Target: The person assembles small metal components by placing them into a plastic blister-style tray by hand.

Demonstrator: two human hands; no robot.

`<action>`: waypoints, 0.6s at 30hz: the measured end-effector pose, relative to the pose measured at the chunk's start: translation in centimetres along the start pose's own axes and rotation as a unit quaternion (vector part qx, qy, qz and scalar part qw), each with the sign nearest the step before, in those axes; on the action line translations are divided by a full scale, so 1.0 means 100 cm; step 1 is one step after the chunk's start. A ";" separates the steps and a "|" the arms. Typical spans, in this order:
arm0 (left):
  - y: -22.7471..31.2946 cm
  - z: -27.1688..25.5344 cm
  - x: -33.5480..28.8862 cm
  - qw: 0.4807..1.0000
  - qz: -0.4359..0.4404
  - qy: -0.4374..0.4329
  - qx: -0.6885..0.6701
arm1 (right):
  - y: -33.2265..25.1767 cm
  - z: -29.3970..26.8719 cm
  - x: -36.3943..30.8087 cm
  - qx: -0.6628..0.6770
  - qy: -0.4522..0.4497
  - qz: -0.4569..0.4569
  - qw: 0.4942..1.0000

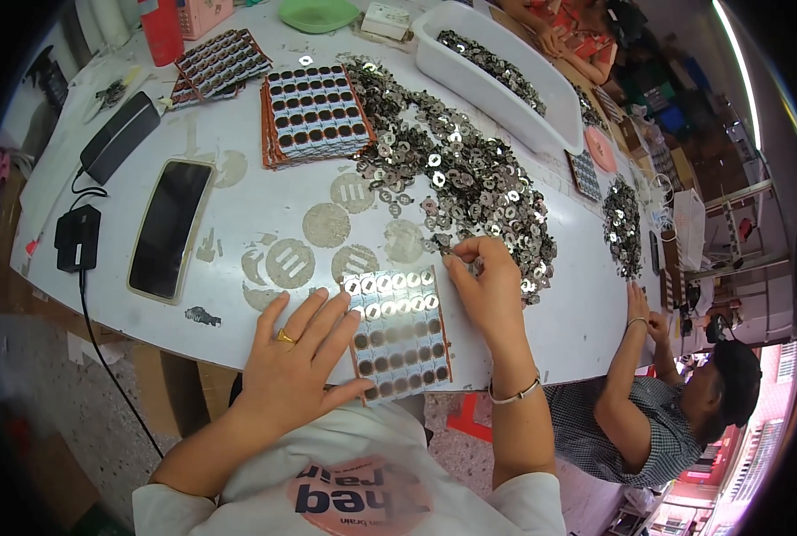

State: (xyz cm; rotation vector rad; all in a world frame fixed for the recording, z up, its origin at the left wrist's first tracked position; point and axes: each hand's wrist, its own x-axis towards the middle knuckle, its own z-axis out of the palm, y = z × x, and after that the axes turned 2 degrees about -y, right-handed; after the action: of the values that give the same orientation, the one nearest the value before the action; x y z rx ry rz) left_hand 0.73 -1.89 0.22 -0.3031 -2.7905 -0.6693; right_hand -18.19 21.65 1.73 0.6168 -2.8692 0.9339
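Note:
A thin panel with rows of round spots lies at the table's near edge. Shiny metal pieces cover its two far rows; the nearer rows show bare dark circles. My left hand, a ring on one finger, rests with spread fingers along the panel's left edge. Beyond the panel's far right corner, my right hand has thumb and fingertips pinched together beside a big heap of small metal pieces. What sits between those fingertips is too small to make out.
A stack of similar panels stands left of the heap, with another stack behind. A white tub holds more pieces. At left lie a phone, a black case and a corded adapter. A co-worker works at right.

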 end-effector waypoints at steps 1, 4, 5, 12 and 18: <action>0.000 0.000 -0.001 1.000 0.000 -0.001 0.003 | -0.001 -0.002 0.000 -0.001 -0.001 -0.001 1.000; 0.000 0.000 0.003 1.000 0.006 -0.005 0.011 | -0.002 -0.006 -0.003 -0.052 -0.048 0.015 0.997; 0.000 0.000 0.004 1.000 0.003 -0.004 0.011 | 0.001 -0.005 -0.007 0.027 -0.059 0.033 0.997; 0.001 0.002 0.016 0.999 0.006 -0.029 -0.021 | -0.026 -0.012 -0.040 0.514 -0.199 0.162 0.819; 0.000 0.002 0.016 0.999 -0.002 -0.031 -0.044 | -0.058 -0.006 -0.054 0.386 -0.297 0.126 0.864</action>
State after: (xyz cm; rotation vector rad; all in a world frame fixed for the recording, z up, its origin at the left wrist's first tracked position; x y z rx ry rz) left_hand -0.82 -1.58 0.48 -0.3410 -2.8257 -0.7984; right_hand -11.02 19.58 4.47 0.6585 -3.0190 2.3625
